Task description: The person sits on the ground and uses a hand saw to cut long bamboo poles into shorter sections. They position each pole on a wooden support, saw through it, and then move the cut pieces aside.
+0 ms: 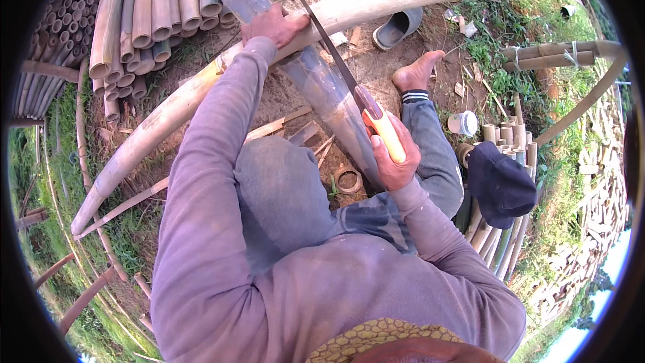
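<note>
My left hand [275,27] is wrapped over a long pale bamboo pole [383,5] that runs crosswise in front of me. Closed around the orange handle of a hand saw [336,57] is my right hand [395,151]. The saw's dark blade slants up and away to the left, crossing the pole just right of my left hand; whether its teeth touch the bamboo I cannot tell. Beneath the pole lies a thick grey bamboo log [329,97], which reaches back toward my legs.
Cut bamboo lengths [161,7] are stacked at the far left. A grey clog [398,27] lies beyond my bare foot. To the right are a white tub [463,123], upright bamboo pieces [507,136] and a dark cap [500,185] on top of bamboo. A bamboo ring [348,179] lies near my knee.
</note>
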Motion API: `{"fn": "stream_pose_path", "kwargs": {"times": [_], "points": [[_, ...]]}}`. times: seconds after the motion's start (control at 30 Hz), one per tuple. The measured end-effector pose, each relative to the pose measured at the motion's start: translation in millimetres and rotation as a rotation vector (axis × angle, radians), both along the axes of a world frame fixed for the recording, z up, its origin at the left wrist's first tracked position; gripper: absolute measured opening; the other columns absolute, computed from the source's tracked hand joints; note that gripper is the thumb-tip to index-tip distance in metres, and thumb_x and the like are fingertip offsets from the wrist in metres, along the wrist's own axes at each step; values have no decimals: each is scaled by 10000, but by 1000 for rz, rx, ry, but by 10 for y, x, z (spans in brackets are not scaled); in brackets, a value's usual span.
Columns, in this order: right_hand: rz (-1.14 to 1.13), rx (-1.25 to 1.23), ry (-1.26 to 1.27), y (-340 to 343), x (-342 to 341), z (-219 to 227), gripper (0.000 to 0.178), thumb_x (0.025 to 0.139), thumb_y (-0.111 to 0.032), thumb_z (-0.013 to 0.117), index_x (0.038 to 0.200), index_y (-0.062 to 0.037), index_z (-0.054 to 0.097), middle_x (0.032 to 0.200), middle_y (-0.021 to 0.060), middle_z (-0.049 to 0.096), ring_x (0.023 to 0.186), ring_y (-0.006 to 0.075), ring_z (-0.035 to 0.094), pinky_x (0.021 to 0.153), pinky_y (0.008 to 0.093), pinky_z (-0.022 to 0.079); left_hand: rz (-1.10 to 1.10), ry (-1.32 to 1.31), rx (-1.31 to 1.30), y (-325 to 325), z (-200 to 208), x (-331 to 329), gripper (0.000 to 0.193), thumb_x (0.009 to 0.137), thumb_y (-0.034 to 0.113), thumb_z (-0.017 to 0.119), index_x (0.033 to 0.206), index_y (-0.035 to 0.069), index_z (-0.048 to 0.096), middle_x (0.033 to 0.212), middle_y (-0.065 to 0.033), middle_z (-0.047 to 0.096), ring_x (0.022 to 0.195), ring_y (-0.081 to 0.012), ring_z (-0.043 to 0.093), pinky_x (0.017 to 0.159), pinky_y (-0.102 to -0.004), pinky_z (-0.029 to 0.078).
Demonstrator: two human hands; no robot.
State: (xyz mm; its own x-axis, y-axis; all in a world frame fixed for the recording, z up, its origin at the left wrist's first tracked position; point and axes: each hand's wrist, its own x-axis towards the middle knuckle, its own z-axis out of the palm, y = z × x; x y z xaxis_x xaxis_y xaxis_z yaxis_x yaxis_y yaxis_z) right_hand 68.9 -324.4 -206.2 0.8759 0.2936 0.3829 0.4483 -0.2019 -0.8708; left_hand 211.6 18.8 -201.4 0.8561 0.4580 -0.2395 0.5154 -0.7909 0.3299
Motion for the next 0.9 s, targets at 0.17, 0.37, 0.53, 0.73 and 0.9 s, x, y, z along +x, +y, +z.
{"fn": "stream_pose_path", "kwargs": {"times": [0.17,0.37,0.53,0.73,0.9], "points": [[-16,2,-86,478,477,64,468,922,-66,783,1340,79,631,1252,224,729,1136,280,738,973,357,572,-21,-68,5,-8,-3,97,904,827,804,569,1420,125,625,1350,-157,716,1254,-332,679,1087,-534,432],[-30,-30,28,-45,-95,37,479,910,-57,777,1341,94,631,1266,235,725,1160,300,734,996,370,564,7,-20,7,100,47,1,869,843,778,556,1411,123,610,1365,-164,704,1272,-346,660,1106,-510,402],[-43,-66,14,-314,-332,4,488,909,-37,762,1350,112,618,1263,236,731,1147,298,741,988,370,571,-15,-23,-3,41,-13,61,842,852,764,549,1391,121,617,1370,-168,699,1272,-356,657,1107,-515,397],[-43,62,-5,640,593,190,466,929,-112,792,1340,52,648,1218,191,747,1090,233,747,931,331,579,-51,-33,8,24,-48,163,866,853,789,541,1360,93,627,1375,-190,689,1284,-380,653,1080,-521,444],[-54,33,61,168,160,216,502,924,-106,797,1367,56,625,1240,198,743,1107,252,750,955,352,588,-17,-73,53,112,-98,133,774,890,761,538,1319,121,615,1315,-191,715,1271,-406,649,1083,-599,412]]}}
